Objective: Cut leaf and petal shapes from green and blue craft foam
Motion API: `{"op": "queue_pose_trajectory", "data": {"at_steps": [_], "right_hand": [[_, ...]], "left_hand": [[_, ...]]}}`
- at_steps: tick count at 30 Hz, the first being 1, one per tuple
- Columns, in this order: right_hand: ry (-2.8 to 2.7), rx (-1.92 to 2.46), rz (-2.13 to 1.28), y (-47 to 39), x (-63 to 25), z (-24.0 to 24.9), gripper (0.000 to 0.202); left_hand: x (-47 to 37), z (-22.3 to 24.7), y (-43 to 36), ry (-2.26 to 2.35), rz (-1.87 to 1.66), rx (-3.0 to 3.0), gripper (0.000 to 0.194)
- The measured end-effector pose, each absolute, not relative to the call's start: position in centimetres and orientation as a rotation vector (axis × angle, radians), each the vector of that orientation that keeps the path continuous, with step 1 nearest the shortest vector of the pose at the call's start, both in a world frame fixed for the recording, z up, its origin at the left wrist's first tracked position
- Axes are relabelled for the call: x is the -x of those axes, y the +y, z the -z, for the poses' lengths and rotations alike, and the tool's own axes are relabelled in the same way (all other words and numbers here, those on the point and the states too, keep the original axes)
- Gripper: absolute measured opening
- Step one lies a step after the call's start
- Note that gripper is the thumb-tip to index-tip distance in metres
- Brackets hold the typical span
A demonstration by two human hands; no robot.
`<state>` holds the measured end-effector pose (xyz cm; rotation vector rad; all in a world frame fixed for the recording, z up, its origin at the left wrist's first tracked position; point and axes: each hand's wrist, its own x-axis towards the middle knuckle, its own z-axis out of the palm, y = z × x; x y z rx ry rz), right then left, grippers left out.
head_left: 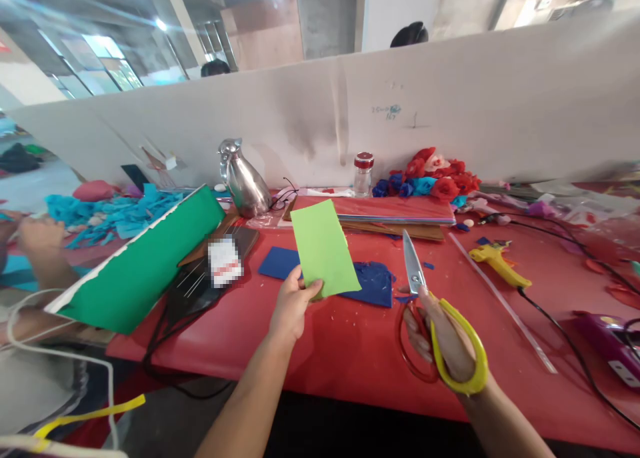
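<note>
Lime-green paper [325,248], tilted, scissors [414,275] (red and yellow handles), blades upward

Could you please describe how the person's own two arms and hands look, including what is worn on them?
The left hand and right hand are bare, without gloves. No sleeve, watch or bracelet shows on the visible forearms; the upper arms are out of view.

The light-green rectangular paper sheet [325,248] hides from us whether the dark-blue flat pieces [373,286] behind it touch. We cannot read the pixelated white-and-red patch [225,262], nor the tiny teal writing [391,111] on the pale grey partition [300,128], which hides all but the tops of two heads [410,35]. Our view's right edge cuts off a glossy purple box [600,331].
</note>
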<state>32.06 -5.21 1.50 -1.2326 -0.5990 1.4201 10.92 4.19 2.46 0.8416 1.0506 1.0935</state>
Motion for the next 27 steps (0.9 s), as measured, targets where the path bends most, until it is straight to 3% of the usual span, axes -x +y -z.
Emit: {"op": "queue_pose_trajectory", "data": {"at_steps": [3,7,14,22,27], "right_hand": [[-0.686,1.271,-1.185,-2.3,-32.2,-2.9,0.045],[-0.814,1.196,-1.1,2.9,-32.8,-3.3,0.061],[-0.947,1.342,-0.911,6.9,-35.6,-1.9,0.053],[-0.954,1.897,-0.586,6.2,-40.5,-0.7,0.047],[-1.076,2.364,-0.201,5.6,-41.1,-2.3,0.045]], "left_hand": [[-12.8,-2.5,6.1,0.975,-1.027,-0.908,0.041],[-15.9,-2.4,8.8,0.933,-0.9,-0.926,0.039],[-16.6,-0.8,12.0,0.963,-0.869,-0.924,0.036],[-14.1,-0.9,13.1,0.937,-0.878,-0.835,0.037],[-13.6,-1.5,13.1,0.871,-0.865,-0.818,0.043]]}}
